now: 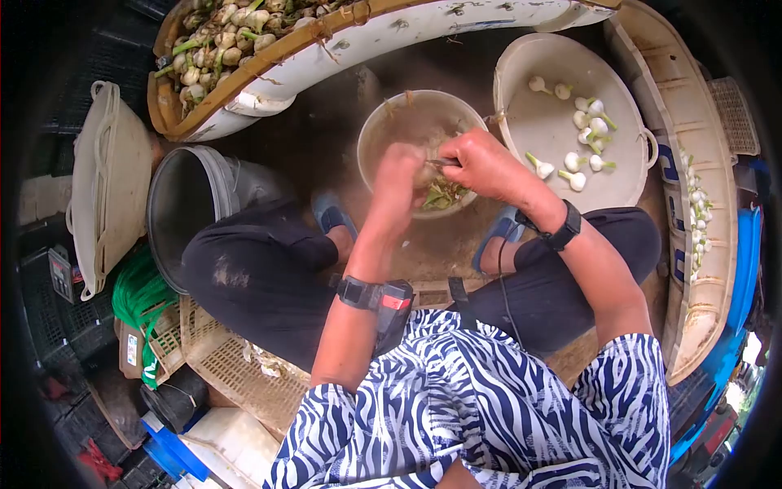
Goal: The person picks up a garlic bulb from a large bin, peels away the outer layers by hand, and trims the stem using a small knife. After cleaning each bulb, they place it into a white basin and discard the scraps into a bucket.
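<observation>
My two hands meet over a round pale bucket (376, 122) that stands between my feet. My right hand (482, 165) is closed, pinching a small dark metal blade like a knife (444, 162) that points toward the left hand. Curled and smeared by motion, my left hand (399, 175) is right at the blade's tip; what its fingers hold is hidden, and I cannot tell what it is. Green and pale leafy scraps (444, 194) lie in the bucket below. To the right, a wide pale basin (525, 90) holds several cleaned white garlic bulbs (599, 126) with short green stems.
A long white trough (358, 49) at the back is heaped with dirty garlic bulbs (236, 41). Another long container (652, 49) curves along the right, with more garlic. At left stand a grey bucket (216, 183), a tilted pale basin (106, 187), green netting (138, 289) and a plastic crate (232, 367).
</observation>
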Demonstrator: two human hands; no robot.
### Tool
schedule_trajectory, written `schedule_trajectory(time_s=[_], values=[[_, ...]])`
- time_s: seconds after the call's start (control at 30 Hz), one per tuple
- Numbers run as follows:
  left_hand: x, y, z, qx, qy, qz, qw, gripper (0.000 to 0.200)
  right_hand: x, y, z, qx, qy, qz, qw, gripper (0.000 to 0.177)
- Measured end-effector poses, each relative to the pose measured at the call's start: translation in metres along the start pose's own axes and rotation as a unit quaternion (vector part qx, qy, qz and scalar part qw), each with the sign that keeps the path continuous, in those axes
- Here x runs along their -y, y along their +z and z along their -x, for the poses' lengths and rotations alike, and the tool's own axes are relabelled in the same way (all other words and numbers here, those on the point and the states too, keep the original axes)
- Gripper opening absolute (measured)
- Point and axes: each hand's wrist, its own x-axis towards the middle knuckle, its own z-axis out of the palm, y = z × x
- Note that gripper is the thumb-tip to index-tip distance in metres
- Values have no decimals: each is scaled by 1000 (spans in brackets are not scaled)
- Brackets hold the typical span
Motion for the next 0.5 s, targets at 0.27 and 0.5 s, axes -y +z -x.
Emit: schedule_trajectory(time_s=[0.27,0.5], values=[[0,2,-1,58,65,62,994,19,-1,-2,-2,-93,77,-97,988,21],[-12,6,1,101,138,193,966,38,-13,-8,1,-4,132,-307,942,30]])
